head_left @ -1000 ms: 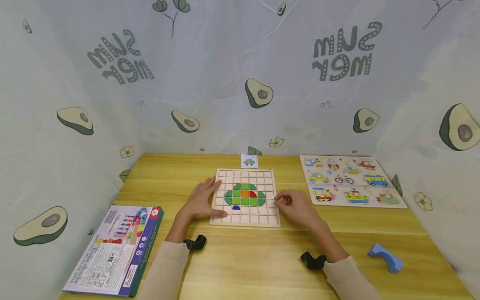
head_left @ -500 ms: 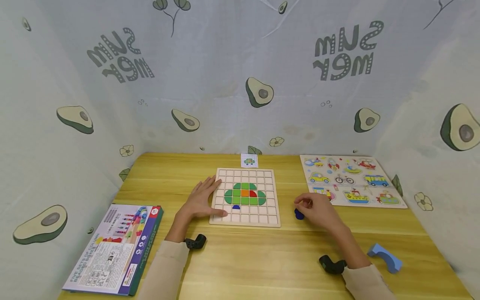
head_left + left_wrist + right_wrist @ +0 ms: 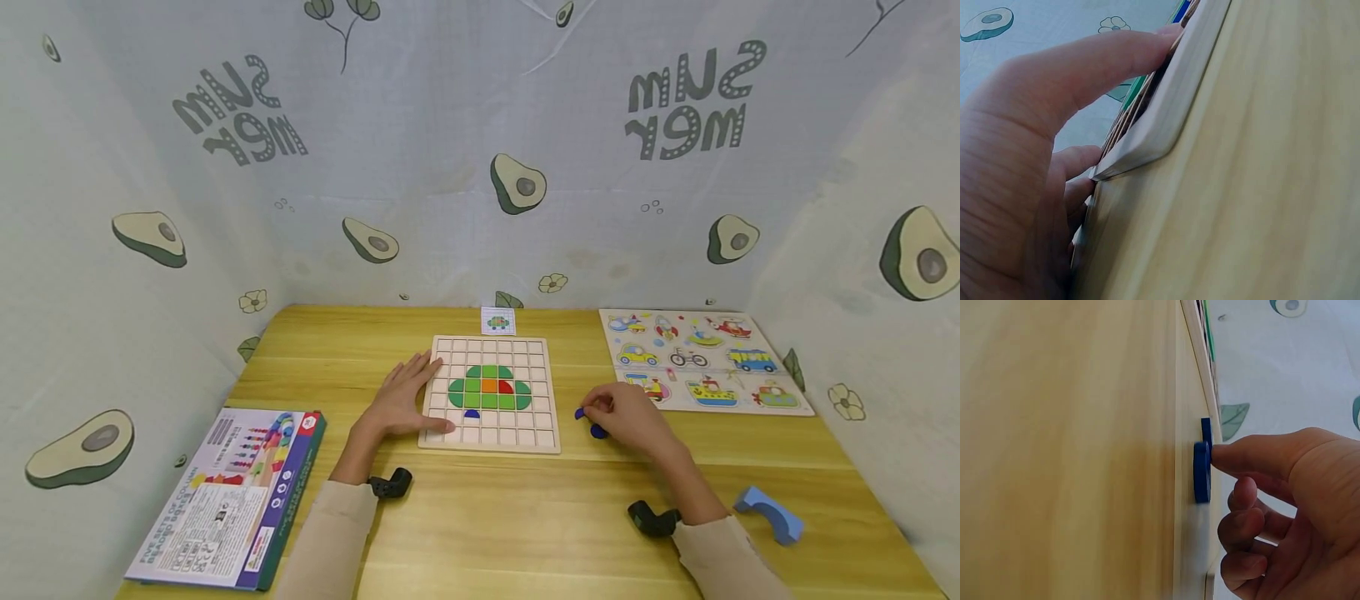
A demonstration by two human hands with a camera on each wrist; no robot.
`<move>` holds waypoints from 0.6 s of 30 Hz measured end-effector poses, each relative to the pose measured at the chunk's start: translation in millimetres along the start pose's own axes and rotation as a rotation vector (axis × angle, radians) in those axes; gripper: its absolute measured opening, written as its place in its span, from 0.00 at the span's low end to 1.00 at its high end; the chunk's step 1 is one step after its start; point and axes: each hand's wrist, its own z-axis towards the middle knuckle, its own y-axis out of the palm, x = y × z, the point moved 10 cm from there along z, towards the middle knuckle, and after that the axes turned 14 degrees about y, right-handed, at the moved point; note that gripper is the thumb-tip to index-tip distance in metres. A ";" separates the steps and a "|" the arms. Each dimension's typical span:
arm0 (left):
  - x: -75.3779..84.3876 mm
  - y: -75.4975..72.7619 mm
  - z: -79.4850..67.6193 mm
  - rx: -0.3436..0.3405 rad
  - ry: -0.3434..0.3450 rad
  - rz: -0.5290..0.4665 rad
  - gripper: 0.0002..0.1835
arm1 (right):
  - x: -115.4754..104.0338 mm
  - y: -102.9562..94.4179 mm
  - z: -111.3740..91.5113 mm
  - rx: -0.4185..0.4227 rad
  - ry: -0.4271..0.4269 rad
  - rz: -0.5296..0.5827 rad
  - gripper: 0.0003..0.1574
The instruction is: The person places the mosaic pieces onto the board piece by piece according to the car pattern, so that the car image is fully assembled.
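A wooden grid board (image 3: 517, 437) lies mid-table, with green tiles (image 3: 472, 387), an orange tile (image 3: 490, 387), a red tile (image 3: 506, 387) and a blue half-round tile (image 3: 472, 414) in its cells. My left hand (image 3: 401, 400) rests with spread fingers at the board's left edge, its thumb on the surface. In the left wrist view, that thumb (image 3: 1116, 56) crosses the rim. To the right of the board, my right hand (image 3: 630, 417) pinches a small blue tile (image 3: 579, 413) at its fingertips. Another blue piece (image 3: 598, 432) lies just below those fingers; its outline is partly covered.
A small pattern card (image 3: 498, 322) sits behind the board. At the back right lies a vehicle puzzle board (image 3: 675, 379), and a blue arch block (image 3: 772, 514) is at the front right. A flat printed box (image 3: 225, 500) occupies the left side.
My right hand moved right, away from the board's edge, to the blue pieces. It then shifted slightly back left with a blue tile at its fingertips. My left hand stayed put.
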 end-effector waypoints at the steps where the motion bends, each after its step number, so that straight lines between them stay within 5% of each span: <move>1: 0.0 -0.4 -0.4 -0.001 -0.002 0.001 0.65 | -2.2 1.5 2.1 0.001 -0.001 0.005 0.06; 10: -0.2 -0.4 -0.5 -0.008 0.003 0.001 0.65 | -15.0 6.9 3.7 0.029 -0.076 -0.049 0.04; 18: -2.1 1.4 1.4 -0.013 -0.002 0.018 0.65 | -13.7 9.3 6.0 0.012 -0.058 -0.027 0.06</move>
